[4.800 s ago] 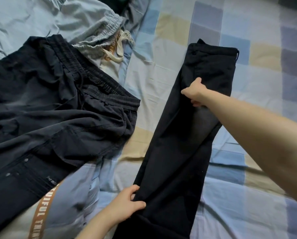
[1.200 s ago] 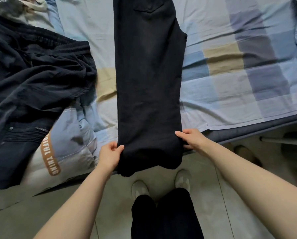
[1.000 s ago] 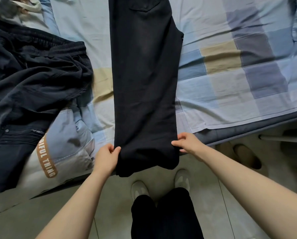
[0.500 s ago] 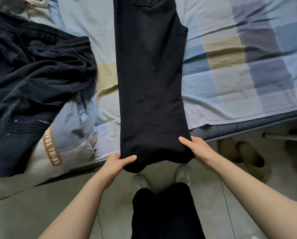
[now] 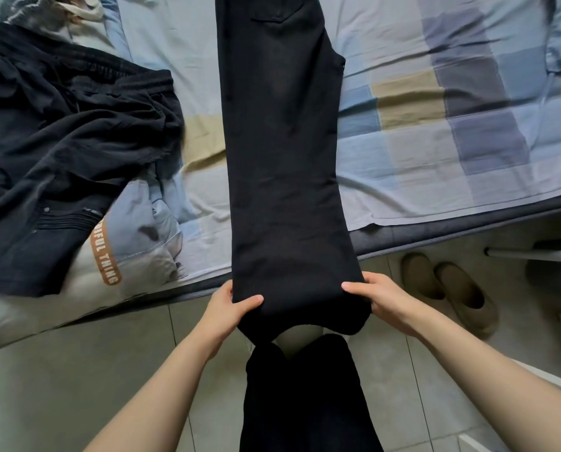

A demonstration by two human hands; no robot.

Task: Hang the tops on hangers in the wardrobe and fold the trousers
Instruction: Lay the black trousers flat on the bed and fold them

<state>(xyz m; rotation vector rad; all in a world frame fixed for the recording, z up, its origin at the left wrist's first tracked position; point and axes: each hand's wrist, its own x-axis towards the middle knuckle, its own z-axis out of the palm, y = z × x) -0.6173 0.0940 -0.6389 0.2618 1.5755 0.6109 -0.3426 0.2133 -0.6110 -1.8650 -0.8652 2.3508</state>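
Hands gripping hem of trousers at bed edge.
Left hand and right hand pinch cloth; uneven lift risks skewed fold.

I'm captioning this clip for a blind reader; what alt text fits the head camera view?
Two bare hands, left hand and right hand, grip the leg end of black trousers laid lengthwise on a checked bed sheet, the end hanging past the bed's edge. A second dark pair of trousers lies crumpled to the left, and brown slippers sit on the tiled floor at right.
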